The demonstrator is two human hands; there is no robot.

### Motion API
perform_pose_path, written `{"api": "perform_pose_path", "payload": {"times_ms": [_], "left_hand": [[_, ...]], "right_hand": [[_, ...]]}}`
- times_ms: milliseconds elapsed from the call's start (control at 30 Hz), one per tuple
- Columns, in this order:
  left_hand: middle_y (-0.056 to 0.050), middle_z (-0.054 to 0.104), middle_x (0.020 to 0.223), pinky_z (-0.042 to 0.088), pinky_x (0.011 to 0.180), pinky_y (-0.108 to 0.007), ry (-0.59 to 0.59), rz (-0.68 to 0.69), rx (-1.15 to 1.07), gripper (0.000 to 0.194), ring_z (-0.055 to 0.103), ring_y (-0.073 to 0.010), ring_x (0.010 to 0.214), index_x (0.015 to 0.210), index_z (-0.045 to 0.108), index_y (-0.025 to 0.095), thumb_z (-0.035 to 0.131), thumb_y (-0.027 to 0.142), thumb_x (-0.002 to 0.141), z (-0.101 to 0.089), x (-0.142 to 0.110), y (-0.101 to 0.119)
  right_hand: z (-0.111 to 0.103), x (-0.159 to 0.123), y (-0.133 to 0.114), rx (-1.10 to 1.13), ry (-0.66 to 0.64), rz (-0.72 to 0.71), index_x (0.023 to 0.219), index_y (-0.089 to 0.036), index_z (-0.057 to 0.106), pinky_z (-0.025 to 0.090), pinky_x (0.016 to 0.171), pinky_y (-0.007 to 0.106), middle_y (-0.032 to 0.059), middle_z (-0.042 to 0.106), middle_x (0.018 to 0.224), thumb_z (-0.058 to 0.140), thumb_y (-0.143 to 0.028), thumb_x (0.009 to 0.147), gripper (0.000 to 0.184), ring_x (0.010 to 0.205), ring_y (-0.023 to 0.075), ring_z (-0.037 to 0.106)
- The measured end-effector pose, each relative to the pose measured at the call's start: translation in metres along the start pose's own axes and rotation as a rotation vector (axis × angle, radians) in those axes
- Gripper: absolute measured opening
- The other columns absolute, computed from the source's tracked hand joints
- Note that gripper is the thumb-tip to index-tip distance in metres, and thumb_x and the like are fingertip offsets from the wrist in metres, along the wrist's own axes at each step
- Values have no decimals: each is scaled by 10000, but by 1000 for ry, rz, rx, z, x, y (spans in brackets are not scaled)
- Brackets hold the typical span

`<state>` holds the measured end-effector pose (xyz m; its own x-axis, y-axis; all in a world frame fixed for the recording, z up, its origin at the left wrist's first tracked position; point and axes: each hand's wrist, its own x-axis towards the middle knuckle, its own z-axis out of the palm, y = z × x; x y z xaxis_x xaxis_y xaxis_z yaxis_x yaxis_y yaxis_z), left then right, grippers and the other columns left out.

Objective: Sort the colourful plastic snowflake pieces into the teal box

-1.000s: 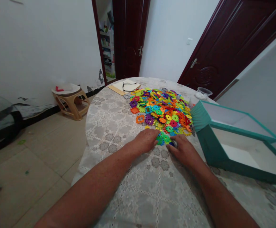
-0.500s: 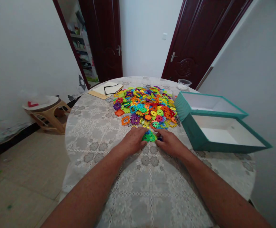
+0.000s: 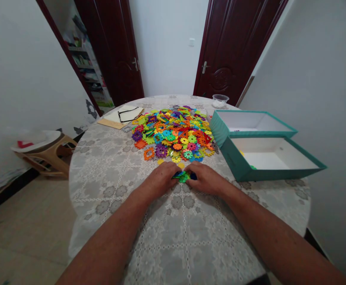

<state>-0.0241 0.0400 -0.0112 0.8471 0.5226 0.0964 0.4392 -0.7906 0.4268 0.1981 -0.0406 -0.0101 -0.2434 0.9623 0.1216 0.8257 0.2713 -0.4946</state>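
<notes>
Between my hands, low over the tablecloth, is a small cluster of joined plastic building discs [image 3: 184,177], mostly green with blue parts. My left hand [image 3: 165,176] is closed on its left side, thumb toward me. From the right, my right hand [image 3: 205,177] grips the same cluster, a dark blue disc showing at its fingertips. My fingers hide part of the cluster. Just beyond my hands spreads a large heap of loose notched discs and square pieces [image 3: 175,132] in many colours.
Right of the heap stand an open teal box [image 3: 230,158] and its lid [image 3: 220,126], both white inside. Black glasses [image 3: 128,115] lie on paper [image 3: 110,122] at the back left. A clear plastic bowl [image 3: 220,99] stands at the back right; a stool [image 3: 50,156] is left of the table.
The camera view has turned slightly right, so the scene sits further left. Both hands keep hold of the disc cluster, which now looks tilted and more covered by my fingers.
</notes>
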Motion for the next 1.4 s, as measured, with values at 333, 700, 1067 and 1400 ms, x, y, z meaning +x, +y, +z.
{"api": "perform_pose_path", "payload": {"times_ms": [333,700,1067,1400], "left_hand": [[-68,706,1128,497,969,-356,43,-134,-11,238,639,-227,1077,1185,682,231,549,247,989,-3,0,4],[-46,734,1277,525,930,-335,-31,-203,-274,384,687,-218,1081,1255,649,277,691,266,874,-17,-13,-3],[-132,677,1328,502,1008,-427,-37,-209,-44,504,639,-308,1198,1378,601,251,702,318,888,-7,-10,3],[-123,667,1275,492,993,-403,-25,-270,-22,538,634,-304,1178,1407,564,251,703,331,893,0,-8,7]], "right_hand": [[3,-6,-1,-73,22,5,1141,-170,685,456,918,336,100,657,1082,621,-202,912,239,1019,231,602],[-18,-18,16,-128,69,76,987,-206,731,478,829,354,103,712,957,584,-145,899,182,902,249,634],[-8,2,21,-7,207,197,1056,-183,771,498,876,340,97,771,1036,551,-116,917,269,965,236,691],[1,6,6,-115,87,209,1047,-160,772,441,914,301,101,742,1041,621,-202,948,186,1014,222,650]]}}
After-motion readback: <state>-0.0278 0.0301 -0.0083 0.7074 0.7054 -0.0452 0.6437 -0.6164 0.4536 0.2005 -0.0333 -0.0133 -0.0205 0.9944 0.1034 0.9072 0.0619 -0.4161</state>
